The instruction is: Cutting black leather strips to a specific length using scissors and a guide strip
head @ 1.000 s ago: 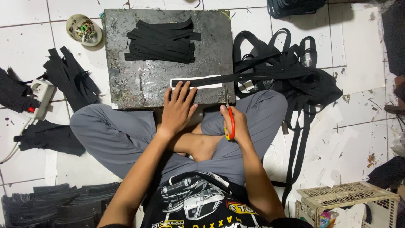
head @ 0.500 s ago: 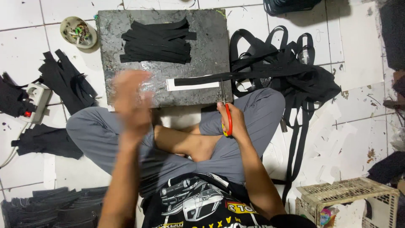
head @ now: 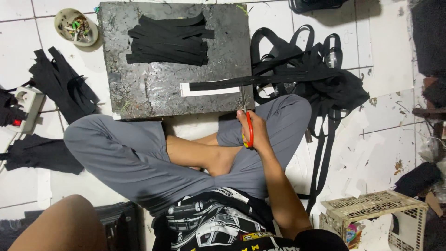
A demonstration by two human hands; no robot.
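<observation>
Right hand [head: 253, 132]: fingers closed through the red-handled scissors [head: 246, 118], frame centre.
Left hand: out of sight, only the forearm shows lower left.
Black strap [head: 223, 84]: flat across the dark slab [head: 139, 93], blades touching it.
Cut strips [head: 168, 39]: piled on the slab, upper middle.

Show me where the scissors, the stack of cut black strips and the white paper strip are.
scissors [head: 249, 128], head view, on the red handle.
stack of cut black strips [head: 168, 41], head view, middle of the pile.
white paper strip [head: 210, 91], head view, its bare lower edge.
</observation>
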